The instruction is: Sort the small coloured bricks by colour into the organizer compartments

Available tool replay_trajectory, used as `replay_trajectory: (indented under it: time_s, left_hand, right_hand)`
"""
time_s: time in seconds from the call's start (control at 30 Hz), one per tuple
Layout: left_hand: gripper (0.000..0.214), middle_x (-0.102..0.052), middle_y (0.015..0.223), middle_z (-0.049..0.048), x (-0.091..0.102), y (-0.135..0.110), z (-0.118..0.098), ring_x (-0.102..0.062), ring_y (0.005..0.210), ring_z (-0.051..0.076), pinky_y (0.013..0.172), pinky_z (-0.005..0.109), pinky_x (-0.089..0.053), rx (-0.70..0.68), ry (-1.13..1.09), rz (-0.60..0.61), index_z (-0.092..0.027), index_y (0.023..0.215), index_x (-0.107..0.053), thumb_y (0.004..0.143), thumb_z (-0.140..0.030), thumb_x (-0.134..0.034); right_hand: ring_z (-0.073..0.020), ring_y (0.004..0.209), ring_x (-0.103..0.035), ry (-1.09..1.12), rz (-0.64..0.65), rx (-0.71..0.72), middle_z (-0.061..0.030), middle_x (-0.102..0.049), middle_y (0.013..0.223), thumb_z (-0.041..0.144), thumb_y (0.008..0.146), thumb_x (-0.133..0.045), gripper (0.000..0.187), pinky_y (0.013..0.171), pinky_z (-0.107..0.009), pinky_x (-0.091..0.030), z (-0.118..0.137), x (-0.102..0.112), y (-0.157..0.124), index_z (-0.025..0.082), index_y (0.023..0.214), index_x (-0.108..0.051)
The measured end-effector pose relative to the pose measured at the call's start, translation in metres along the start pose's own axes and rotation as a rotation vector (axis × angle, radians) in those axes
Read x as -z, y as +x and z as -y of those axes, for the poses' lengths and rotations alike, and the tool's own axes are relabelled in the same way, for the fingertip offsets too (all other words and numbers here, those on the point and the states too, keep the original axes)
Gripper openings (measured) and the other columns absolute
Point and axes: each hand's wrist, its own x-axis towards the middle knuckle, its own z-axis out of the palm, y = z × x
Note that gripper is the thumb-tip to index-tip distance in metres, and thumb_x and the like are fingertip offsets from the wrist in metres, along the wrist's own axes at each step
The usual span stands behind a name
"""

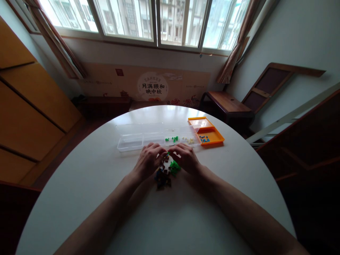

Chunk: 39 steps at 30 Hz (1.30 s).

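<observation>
My left hand (149, 159) and my right hand (186, 157) meet over the middle of the table, fingertips pinched together around a small green toy brick (168, 153). Its exact shape is too small to make out. Just below the hands lies a loose pile of dark brown bricks (163, 179), with a heap of green bricks (175, 168) on its right side. Behind the fingers stands a clear plastic compartment box (130, 144), its lid folded back. Green pieces (174, 139) and pale yellow pieces (190, 140) sit in its right-hand compartments.
An orange box (218, 136) with small blue pieces (204, 139) in it stands at the clear box's right end, its lid open. Everything rests on a round white table (90, 187). Beyond the table are a wooden chair (231, 102), a window and a wooden cabinet (23, 117).
</observation>
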Motion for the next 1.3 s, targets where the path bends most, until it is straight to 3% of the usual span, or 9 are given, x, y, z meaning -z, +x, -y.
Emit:
replay_trajectory:
  time_s: [0.13,0.27,0.4,0.53,0.67,0.77,0.87,1.0,1.3]
  left_hand:
    - [0.031,-0.061,0.08,0.0034,0.003,-0.001,-0.002,-0.053,0.083,0.02,0.081,0.035,-0.039,0.061,0.027,-0.121,-0.018,0.076,-0.06,0.093,-0.042,-0.048]
    - [0.035,-0.06,0.078,0.0037,0.004,-0.001,-0.003,-0.053,0.083,0.02,0.079,0.035,-0.039,0.109,0.036,-0.211,-0.018,0.075,-0.057,0.094,-0.045,-0.045]
    - [0.029,-0.061,0.08,0.0034,0.001,-0.003,-0.004,-0.052,0.083,0.02,0.082,0.036,-0.038,0.078,0.023,-0.158,-0.018,0.074,-0.057,0.092,-0.039,-0.049]
    - [0.007,-0.062,0.086,0.0027,-0.001,-0.003,-0.006,-0.051,0.088,0.02,0.084,0.035,-0.038,-0.054,-0.041,-0.028,-0.02,0.08,-0.061,0.084,-0.022,-0.056]
    - [0.015,-0.061,0.088,0.0013,0.001,-0.005,-0.008,-0.049,0.088,0.019,0.085,0.034,-0.038,-0.183,-0.056,0.139,-0.021,0.083,-0.062,0.071,-0.013,-0.058]
    - [0.012,-0.059,0.085,0.0012,0.002,-0.007,-0.008,-0.048,0.086,0.019,0.083,0.034,-0.038,-0.187,0.006,0.188,-0.02,0.078,-0.062,0.069,-0.014,-0.059]
    - [0.011,-0.06,0.085,0.0015,0.0,-0.007,-0.006,-0.048,0.083,0.018,0.081,0.034,-0.038,-0.165,0.056,0.133,-0.02,0.077,-0.062,0.07,-0.012,-0.058]
    - [0.014,-0.06,0.086,0.0019,-0.003,-0.007,-0.003,-0.048,0.086,0.019,0.081,0.034,-0.038,-0.157,0.073,0.044,-0.021,0.079,-0.062,0.072,-0.01,-0.056]
    - [0.011,-0.06,0.083,0.0023,0.001,-0.005,-0.001,-0.049,0.089,0.021,0.083,0.037,-0.037,-0.173,0.1,-0.017,-0.021,0.081,-0.063,0.074,-0.013,-0.058]
  right_hand:
    - [-0.0167,0.078,-0.06,-0.065,-0.057,-0.023,-0.0039,-0.067,0.081,0.029,0.092,-0.057,0.015,0.074,-0.028,-0.045,-0.002,0.001,0.004,0.021,0.086,-0.069]
    - [-0.0177,0.075,-0.058,-0.145,-0.237,-0.209,-0.0039,-0.067,0.081,0.028,0.09,-0.059,0.014,0.076,-0.03,-0.043,-0.009,-0.001,0.014,0.021,0.096,-0.069]
    - [-0.0177,0.076,-0.057,-0.222,-0.243,-0.291,-0.0039,-0.068,0.086,0.026,0.091,-0.057,0.024,0.078,-0.031,-0.042,-0.018,-0.005,0.018,0.019,0.113,-0.065]
    - [-0.0166,0.074,-0.056,-0.204,-0.233,-0.299,-0.0036,-0.066,0.086,0.021,0.09,-0.056,0.023,0.079,-0.031,-0.042,-0.022,0.001,0.012,0.018,0.111,-0.065]
    - [-0.0124,0.066,-0.053,-0.002,0.091,-0.201,-0.0012,-0.064,0.085,0.026,0.083,-0.067,0.024,0.07,-0.026,-0.043,-0.019,0.023,0.011,0.019,0.106,-0.064]
    - [-0.0139,0.069,-0.055,0.073,0.445,-0.162,-0.0006,-0.063,0.085,0.041,0.066,-0.081,0.054,0.066,-0.025,-0.042,-0.012,0.04,0.014,0.019,0.111,-0.058]
    - [-0.0192,0.078,-0.058,0.011,0.664,-0.179,-0.0046,-0.063,0.093,0.054,0.056,-0.084,0.077,0.067,-0.027,-0.042,-0.001,0.049,0.015,0.018,0.116,-0.053]
    - [-0.026,0.092,-0.059,-0.108,0.72,-0.142,-0.0099,-0.063,0.106,0.055,0.058,-0.081,0.073,0.071,-0.031,-0.042,0.01,0.047,0.012,0.018,0.113,-0.053]
    - [-0.0201,0.087,-0.061,-0.109,0.652,-0.069,-0.0066,-0.066,0.1,0.032,0.081,-0.069,0.026,0.071,-0.029,-0.042,0.007,0.033,0.011,0.019,0.101,-0.058]
